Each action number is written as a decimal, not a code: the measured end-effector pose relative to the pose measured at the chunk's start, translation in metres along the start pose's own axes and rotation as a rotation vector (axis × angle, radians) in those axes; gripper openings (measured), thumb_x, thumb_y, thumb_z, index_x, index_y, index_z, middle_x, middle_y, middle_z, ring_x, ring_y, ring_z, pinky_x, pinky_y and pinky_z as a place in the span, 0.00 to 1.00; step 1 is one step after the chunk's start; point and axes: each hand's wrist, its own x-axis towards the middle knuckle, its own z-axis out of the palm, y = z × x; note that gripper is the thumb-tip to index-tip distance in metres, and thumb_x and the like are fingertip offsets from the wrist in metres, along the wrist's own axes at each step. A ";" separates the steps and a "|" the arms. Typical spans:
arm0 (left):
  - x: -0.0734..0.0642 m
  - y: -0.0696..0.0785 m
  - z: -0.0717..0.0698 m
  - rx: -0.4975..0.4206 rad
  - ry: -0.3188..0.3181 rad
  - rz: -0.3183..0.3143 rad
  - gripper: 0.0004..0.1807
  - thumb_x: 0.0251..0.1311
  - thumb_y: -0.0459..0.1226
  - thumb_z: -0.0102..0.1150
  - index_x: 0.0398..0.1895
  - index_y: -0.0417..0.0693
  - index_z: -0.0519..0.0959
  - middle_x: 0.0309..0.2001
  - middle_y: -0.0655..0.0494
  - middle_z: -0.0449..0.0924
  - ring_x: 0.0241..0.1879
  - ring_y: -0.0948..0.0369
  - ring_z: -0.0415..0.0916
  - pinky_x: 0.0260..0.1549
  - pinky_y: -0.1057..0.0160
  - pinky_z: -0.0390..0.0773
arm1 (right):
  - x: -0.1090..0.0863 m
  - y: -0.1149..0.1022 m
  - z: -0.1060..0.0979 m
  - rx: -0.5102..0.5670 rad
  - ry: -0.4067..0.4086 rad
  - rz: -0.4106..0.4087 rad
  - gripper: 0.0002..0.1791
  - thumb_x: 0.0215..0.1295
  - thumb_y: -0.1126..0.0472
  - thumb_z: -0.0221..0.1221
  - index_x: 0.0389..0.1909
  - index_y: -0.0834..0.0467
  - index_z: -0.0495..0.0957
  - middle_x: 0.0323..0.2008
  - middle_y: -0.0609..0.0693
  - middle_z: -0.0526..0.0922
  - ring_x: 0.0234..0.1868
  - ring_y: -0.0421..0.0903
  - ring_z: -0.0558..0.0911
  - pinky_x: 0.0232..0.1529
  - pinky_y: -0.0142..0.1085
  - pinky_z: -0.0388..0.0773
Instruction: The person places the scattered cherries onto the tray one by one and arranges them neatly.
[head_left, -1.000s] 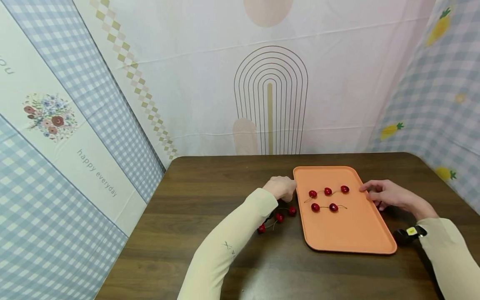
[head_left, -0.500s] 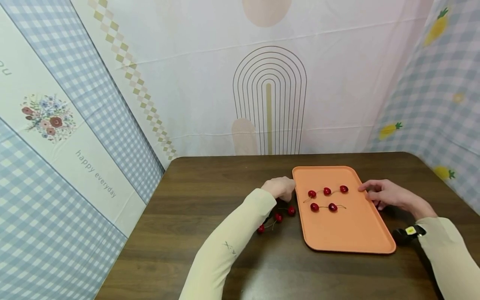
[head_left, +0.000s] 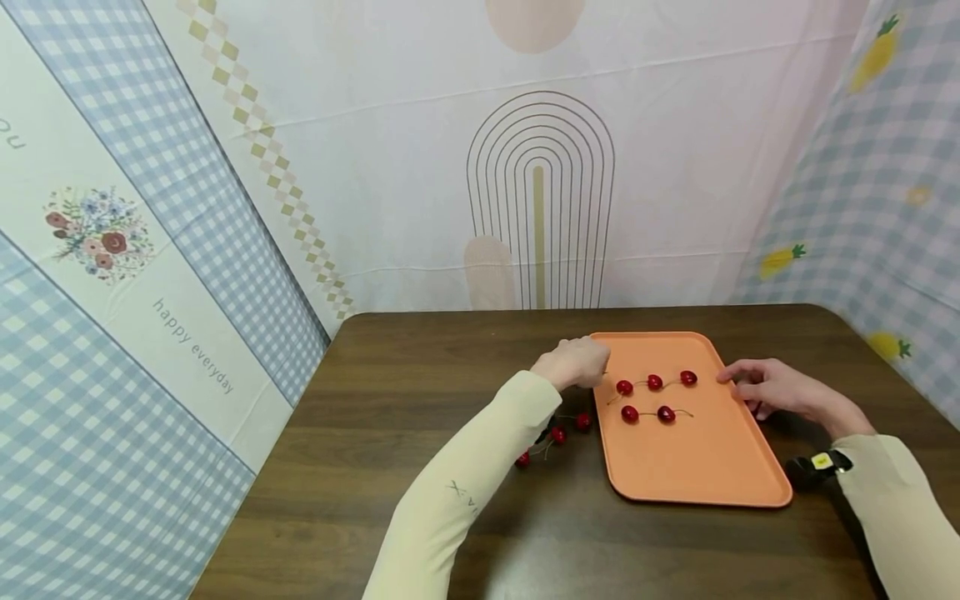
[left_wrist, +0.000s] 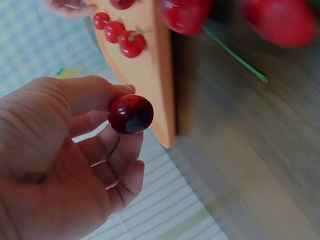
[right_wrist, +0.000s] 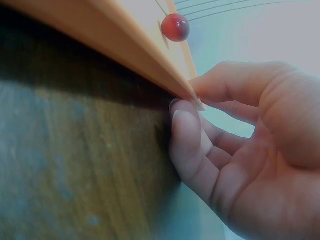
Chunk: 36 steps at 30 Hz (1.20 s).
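Note:
My left hand is over the left rim of an orange tray. Between its thumb and fingers it pinches a dark red cherry, which the hand hides in the head view. On the tray lie several cherries in two rows, among them a front-row cherry and a back-row cherry. At the tray's right side my right hand grips the rim, thumb on top and curled fingers against the outer side, as the right wrist view shows.
More cherries with stems lie on the brown wooden table left of the tray, partly behind the left forearm. A printed cloth hangs along the table's back edge, and checked cloths hang at both sides.
My left hand has risen and shifted right, from beside the tray to over its left rim, pinching a cherry. The right hand and the tray have stayed in place.

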 end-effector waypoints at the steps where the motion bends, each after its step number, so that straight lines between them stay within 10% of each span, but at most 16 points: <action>1: 0.001 0.003 -0.002 0.000 0.012 0.016 0.22 0.70 0.40 0.49 0.14 0.52 0.63 0.16 0.60 0.55 0.20 0.64 0.53 0.33 0.63 0.62 | 0.000 0.000 0.000 -0.001 0.000 0.002 0.23 0.69 0.62 0.55 0.62 0.69 0.68 0.30 0.53 0.73 0.24 0.44 0.77 0.27 0.38 0.80; 13: 0.016 0.053 -0.017 0.047 0.077 0.109 0.21 0.69 0.37 0.50 0.17 0.54 0.59 0.18 0.60 0.52 0.21 0.65 0.49 0.21 0.68 0.53 | -0.002 -0.003 -0.001 0.000 0.001 -0.014 0.23 0.69 0.63 0.55 0.61 0.69 0.68 0.30 0.54 0.73 0.23 0.44 0.77 0.26 0.38 0.80; 36: 0.037 0.155 0.012 0.285 -0.014 0.191 0.10 0.75 0.49 0.41 0.43 0.69 0.75 0.43 0.71 0.77 0.42 0.69 0.71 0.43 0.71 0.72 | -0.001 -0.003 0.000 0.006 -0.013 -0.024 0.26 0.66 0.68 0.53 0.63 0.72 0.64 0.31 0.52 0.75 0.25 0.44 0.78 0.27 0.39 0.81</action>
